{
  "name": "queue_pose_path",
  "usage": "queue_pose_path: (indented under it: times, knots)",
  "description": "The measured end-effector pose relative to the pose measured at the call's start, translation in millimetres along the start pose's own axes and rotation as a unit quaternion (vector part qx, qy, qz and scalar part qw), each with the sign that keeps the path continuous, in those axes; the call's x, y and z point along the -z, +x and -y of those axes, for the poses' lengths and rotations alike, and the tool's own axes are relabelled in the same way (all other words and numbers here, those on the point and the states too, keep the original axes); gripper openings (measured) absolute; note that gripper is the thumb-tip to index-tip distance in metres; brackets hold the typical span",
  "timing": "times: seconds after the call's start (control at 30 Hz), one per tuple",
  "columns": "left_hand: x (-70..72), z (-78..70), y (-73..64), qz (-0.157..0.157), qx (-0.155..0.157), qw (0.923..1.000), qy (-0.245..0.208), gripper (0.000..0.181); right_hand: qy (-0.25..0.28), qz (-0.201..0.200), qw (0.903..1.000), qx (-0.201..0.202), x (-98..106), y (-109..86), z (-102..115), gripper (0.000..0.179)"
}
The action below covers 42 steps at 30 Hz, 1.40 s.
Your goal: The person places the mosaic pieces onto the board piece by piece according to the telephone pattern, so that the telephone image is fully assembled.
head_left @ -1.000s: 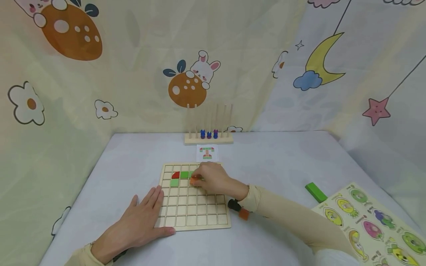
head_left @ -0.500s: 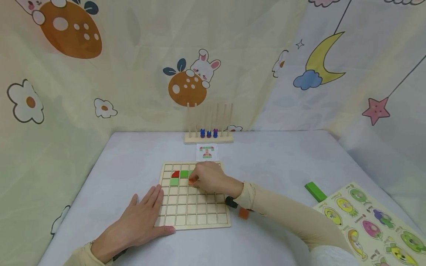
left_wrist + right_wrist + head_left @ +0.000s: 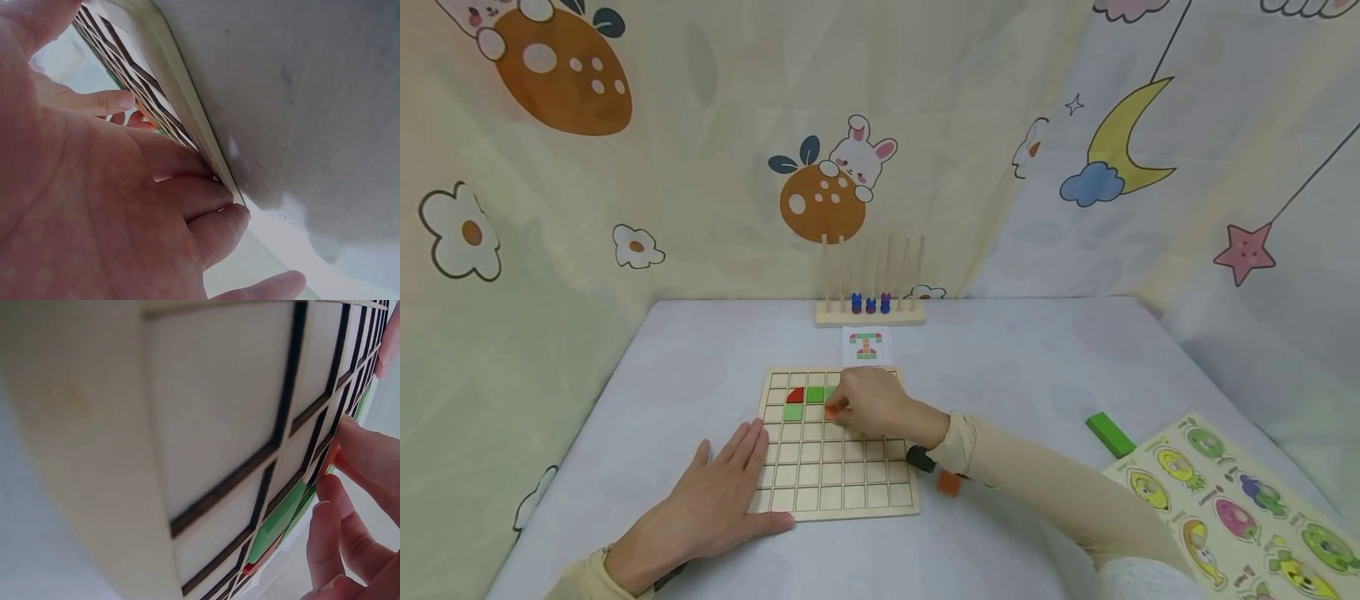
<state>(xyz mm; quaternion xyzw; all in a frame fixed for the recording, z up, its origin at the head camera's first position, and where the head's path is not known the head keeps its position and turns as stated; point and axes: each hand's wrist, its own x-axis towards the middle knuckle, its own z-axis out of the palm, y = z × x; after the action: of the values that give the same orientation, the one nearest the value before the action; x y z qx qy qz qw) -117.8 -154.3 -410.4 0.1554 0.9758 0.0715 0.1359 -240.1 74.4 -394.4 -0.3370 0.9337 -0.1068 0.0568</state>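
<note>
A wooden grid board [image 3: 842, 475] lies on the table in the head view. My left hand [image 3: 715, 492] rests flat along its left edge, fingers straight; the left wrist view has the fingertips against the board's side. Over the upper rows my right hand [image 3: 876, 404] pinches an orange tile [image 3: 830, 413] between thumb and fingers. In the right wrist view that orange tile [image 3: 331, 456] sits at the grid, partly covered by fingers. A red quarter-round tile [image 3: 796, 396], green tiles [image 3: 815, 395] beside it and a light green tile [image 3: 793, 412] below occupy cells. My right hand hides other cells.
Behind the board lie a pattern card [image 3: 867, 345] and a peg stand [image 3: 871, 313] with blue beads. Right of the board, near my sleeve, is a loose orange block [image 3: 949, 483]. Farther right are a green block [image 3: 1110, 435] and a fruit picture board [image 3: 1240, 508].
My right hand has shifted slightly left with the orange tile, which now sits lower in the second row. Over the last half second it has held still. My left hand has not moved.
</note>
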Motion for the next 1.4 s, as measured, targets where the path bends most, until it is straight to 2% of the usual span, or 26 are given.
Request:
queue_pose_path:
  times: [0.23,0.43,0.6,0.8,0.9,1.07,1.23,1.4]
  knots:
    - [-0.9,0.2,0.0,-0.003,-0.002,1.0,0.0,0.124,0.023,-0.002,0.9997,-0.001,0.8,-7.8,-3.9,0.024]
    - [-0.2,0.2,0.3,0.001,0.001,1.0,-0.003,0.124,0.056,-0.034,0.9979,0.0,10.1,-27.2,-16.1,0.023]
    - [0.4,-0.2,0.5,0.0,-0.001,1.0,-0.006,0.123,0.073,-0.05,0.9956,-0.029,18.7,-52.5,-34.3,0.023]
    - [0.5,0.2,0.7,-0.003,-0.004,1.0,-0.003,0.124,0.076,-0.054,0.99,-0.106,24.3,-90.6,-63.6,0.024]
    - [0.1,0.5,0.7,-0.001,-0.003,1.0,-0.001,0.125,0.08,-0.06,0.9863,-0.131,26.5,-111.7,-81.3,0.026]
    - [-0.5,0.8,2.1,0.007,0.004,1.0,0.002,0.127,0.08,-0.068,0.9835,-0.147,31.1,-143.5,-105.8,0.027]
    - [-0.6,0.7,2.9,0.011,0.005,0.9999,0.002,0.128,0.084,-0.07,0.9806,-0.162,32.9,-169.4,-117.1,0.026]
    - [-0.9,1.2,1.9,0.004,-0.001,1.0,0.001,0.126,0.099,-0.06,0.9846,-0.131,28.4,-187.7,-123.3,0.026]
